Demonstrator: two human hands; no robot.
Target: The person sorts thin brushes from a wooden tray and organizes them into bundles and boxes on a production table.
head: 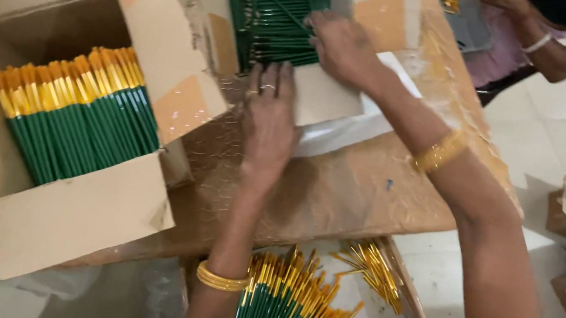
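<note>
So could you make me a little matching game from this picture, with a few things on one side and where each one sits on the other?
Things:
1. left hand
2. right hand
3. open carton of neatly packed brushes
4. loose heap of brushes

Places:
A. in the box at the bottom edge, nearest the person
B. at the left, flaps spread open
C. flat on the brown taped cardboard
D. on the green brushes in the top box

Pairs: 1-C, 2-D, 3-B, 4-A
</note>
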